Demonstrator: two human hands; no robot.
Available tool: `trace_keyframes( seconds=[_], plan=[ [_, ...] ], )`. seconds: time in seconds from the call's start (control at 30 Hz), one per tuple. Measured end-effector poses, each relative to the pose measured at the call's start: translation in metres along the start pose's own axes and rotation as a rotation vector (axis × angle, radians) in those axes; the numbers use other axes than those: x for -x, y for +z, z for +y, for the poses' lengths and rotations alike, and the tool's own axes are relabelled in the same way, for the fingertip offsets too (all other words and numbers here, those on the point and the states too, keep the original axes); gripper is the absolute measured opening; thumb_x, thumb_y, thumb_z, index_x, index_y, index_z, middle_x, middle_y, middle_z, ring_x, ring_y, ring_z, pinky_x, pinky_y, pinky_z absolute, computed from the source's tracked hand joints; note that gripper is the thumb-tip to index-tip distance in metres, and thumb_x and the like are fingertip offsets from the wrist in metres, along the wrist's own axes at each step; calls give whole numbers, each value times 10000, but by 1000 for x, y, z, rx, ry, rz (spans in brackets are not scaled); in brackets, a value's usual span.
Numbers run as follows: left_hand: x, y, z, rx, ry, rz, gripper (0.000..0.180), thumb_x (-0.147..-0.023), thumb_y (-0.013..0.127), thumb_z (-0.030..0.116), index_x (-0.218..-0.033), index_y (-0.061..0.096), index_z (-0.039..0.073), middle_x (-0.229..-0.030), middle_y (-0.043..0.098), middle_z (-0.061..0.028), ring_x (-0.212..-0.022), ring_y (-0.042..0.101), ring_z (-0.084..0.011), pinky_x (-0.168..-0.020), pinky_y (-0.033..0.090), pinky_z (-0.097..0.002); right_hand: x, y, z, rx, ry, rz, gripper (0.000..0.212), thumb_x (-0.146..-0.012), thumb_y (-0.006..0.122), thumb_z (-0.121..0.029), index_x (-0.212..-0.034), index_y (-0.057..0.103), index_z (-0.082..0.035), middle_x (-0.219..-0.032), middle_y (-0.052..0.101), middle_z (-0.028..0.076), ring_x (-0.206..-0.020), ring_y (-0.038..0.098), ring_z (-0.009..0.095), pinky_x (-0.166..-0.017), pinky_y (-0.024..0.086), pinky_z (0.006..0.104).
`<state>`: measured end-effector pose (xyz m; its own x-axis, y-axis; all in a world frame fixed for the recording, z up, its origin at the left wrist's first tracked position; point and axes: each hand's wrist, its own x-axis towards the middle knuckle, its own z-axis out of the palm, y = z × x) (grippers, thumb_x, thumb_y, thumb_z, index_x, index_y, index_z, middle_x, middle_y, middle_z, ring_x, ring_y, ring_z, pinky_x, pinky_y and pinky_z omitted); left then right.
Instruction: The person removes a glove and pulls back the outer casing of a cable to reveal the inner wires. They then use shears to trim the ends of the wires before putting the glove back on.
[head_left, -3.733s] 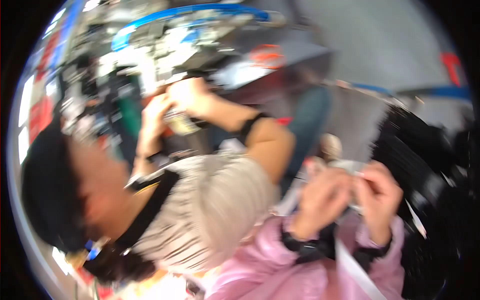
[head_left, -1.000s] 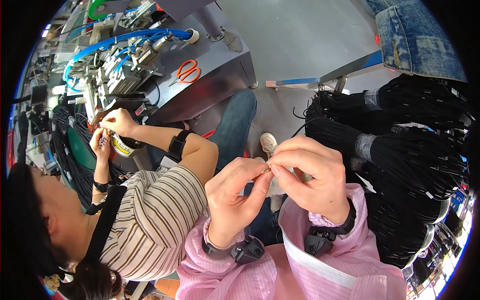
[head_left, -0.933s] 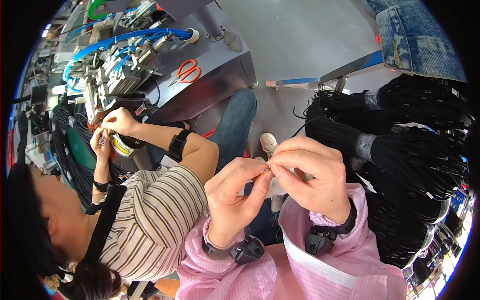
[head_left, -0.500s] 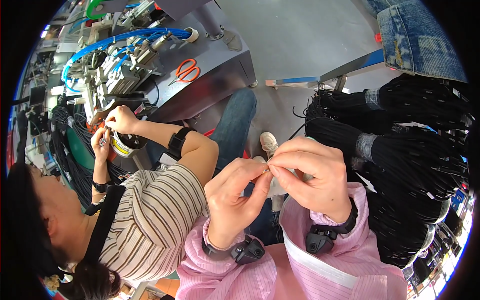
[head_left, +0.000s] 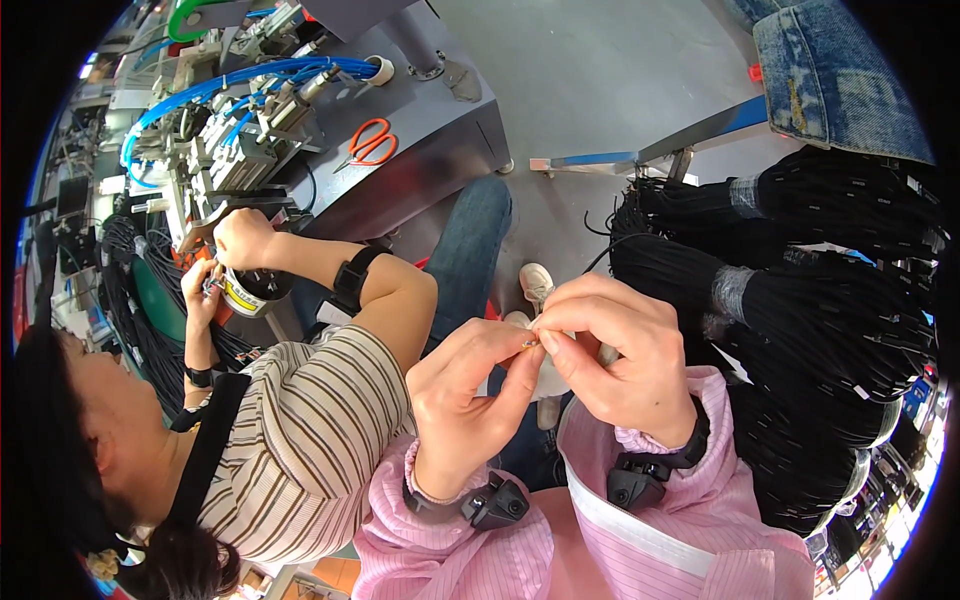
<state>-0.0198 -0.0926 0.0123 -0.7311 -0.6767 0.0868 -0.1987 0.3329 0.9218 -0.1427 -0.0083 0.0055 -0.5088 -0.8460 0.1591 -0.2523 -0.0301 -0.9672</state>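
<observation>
My left hand [head_left: 465, 395] pinches a tiny shiny piece [head_left: 530, 343] between thumb and forefinger. The piece is too small to name. Thumb and forefinger of my right hand [head_left: 625, 350] are pressed together right beside it, touching the left fingertips. Whatever those right fingers grip is hidden. Both hands are held up in front of me, above my lap. Pink striped sleeves and black wrist straps with small cameras [head_left: 497, 503] cover my wrists.
At the left a co-worker in a striped shirt [head_left: 310, 440] handles small parts over a round white tub [head_left: 245, 298]. Beyond stands a grey machine table [head_left: 440, 120] with blue tubes and orange-handled scissors [head_left: 372, 142]. Thick bundles of black cables [head_left: 820, 310] lie close at my right.
My hands have shifted very slightly left, still meeting at the fingertips. The co-worker's upper hand has turned and curled over the tub.
</observation>
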Motion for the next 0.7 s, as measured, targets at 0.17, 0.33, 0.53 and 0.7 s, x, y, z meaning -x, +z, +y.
trace_keyframes(
  seconds=[0.17, 0.33, 0.53, 0.7],
  plan=[
    [1, 0, 0, 85, -102, -15, 122, -696, 653, -59, -804, 601, -33, -728, 612, -117, -621, 600, -188, -573, 479, -253, -1, -1, 3, -54, 36, -29, 106, -704, 590, 90, -780, 597, 16, -772, 599, 85, -535, 526, 80, -448, 389, 193],
    [-2, 3, 4, 123, -210, 113, 116, -710, 647, -41, -815, 598, -29, -739, 612, -115, -628, 606, -176, -577, 481, -250, 1, 5, 5, 9, -21, 14, 109, -698, 586, 90, -772, 587, 9, -763, 595, 81, -535, 533, 94, -447, 397, 203],
    [-6, -6, 6, -154, -37, 15, 114, -714, 640, -40, -816, 598, -15, -746, 612, -109, -621, 609, -200, -568, 485, -259, 4, 11, 5, 169, -115, 46, 121, -678, 607, 82, -765, 572, 6, -745, 577, 99, -550, 564, 185, -464, 439, 261],
    [-9, -12, 4, -230, -17, -85, 115, -710, 637, -46, -811, 600, -5, -747, 613, -101, -602, 600, -224, -549, 484, -266, 5, 12, 6, 237, -152, -13, 131, -672, 615, 82, -769, 564, 11, -745, 568, 110, -567, 572, 234, -476, 454, 293]
  ],
)
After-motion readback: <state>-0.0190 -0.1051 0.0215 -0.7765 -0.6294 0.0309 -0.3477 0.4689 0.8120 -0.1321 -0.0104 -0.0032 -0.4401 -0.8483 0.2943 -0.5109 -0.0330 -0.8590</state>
